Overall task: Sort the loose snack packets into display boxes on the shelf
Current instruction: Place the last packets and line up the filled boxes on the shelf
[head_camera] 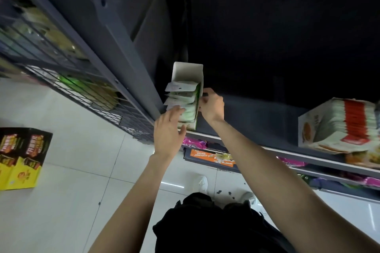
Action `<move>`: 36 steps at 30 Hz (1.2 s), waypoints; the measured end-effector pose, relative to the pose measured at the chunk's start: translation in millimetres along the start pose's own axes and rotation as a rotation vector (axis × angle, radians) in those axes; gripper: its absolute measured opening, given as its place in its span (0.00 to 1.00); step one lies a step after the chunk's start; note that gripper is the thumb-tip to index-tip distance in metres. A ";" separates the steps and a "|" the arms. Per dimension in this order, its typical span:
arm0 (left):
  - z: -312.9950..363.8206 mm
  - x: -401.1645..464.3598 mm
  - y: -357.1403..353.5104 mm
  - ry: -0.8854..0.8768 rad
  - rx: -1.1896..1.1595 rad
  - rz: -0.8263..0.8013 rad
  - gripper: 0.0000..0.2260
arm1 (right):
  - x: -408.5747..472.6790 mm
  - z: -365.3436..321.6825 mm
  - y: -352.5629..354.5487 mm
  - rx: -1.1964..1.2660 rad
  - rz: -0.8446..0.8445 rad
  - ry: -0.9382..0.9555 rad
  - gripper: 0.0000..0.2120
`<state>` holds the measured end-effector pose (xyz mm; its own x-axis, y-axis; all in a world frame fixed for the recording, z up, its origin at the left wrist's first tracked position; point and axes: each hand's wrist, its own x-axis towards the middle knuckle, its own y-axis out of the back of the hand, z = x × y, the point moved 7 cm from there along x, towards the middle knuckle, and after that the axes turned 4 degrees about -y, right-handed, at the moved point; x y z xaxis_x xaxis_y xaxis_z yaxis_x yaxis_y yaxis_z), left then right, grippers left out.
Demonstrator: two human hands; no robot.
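A narrow white and green box (198, 96) stands at the front left end of the dark shelf (257, 121), its open top showing a row of pale green packets (183, 98) that fills the near part and leaves the far part bare. The left hand (167, 129) reaches up from below with its fingers straight and slightly spread, the fingertips lying on the nearest packets and the thumb by the box's lower front edge. The right hand (211, 106) is against the box's right wall, fingers curled toward it and pinching its upper edge. Well to the right on the same shelf sits a larger box (308, 127), tilted, packed with white and red packets (353, 121). Under the shelf edge, lower shelves carry pink and orange packs (202, 155). To the left runs a wire-mesh rack (67, 80) with blurred goods behind it. On the white tiled floor (82, 170) at the far left lies a black and yellow carton (22, 156). The person's dark clothing and pale shoes show at the bottom, with small dark specks on the floor beside them.
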<state>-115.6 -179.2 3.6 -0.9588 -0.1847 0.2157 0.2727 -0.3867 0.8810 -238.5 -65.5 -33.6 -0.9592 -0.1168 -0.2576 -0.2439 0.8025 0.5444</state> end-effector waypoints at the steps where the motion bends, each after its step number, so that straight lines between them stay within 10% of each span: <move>1: 3.2 1.1 -1.8 -0.025 -0.039 -0.004 0.20 | -1.6 0.2 5.0 -0.019 0.024 0.011 0.13; 12: 95.2 17.4 -26.6 -0.125 -0.384 0.085 0.10 | -15.9 74.9 146.0 -0.107 0.254 0.031 0.22; 20: 182.9 47.9 -83.1 -0.594 0.015 -0.160 0.49 | -32.2 123.9 228.7 -0.154 0.330 0.008 0.21; 25: 216.3 56.1 -108.5 -0.759 0.175 -0.267 0.55 | -30.8 131.3 233.3 -0.253 0.253 0.014 0.24; 36: 237.0 84.8 -89.9 -0.774 -0.075 -0.093 0.12 | -66.5 106.6 246.3 -0.206 0.111 0.303 0.40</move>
<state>-240.1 54.0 42.5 -0.7527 0.5236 0.3992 0.1669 -0.4347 0.8850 -219.5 202.3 32.5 -0.9727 -0.2279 0.0428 -0.1300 0.6889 0.7131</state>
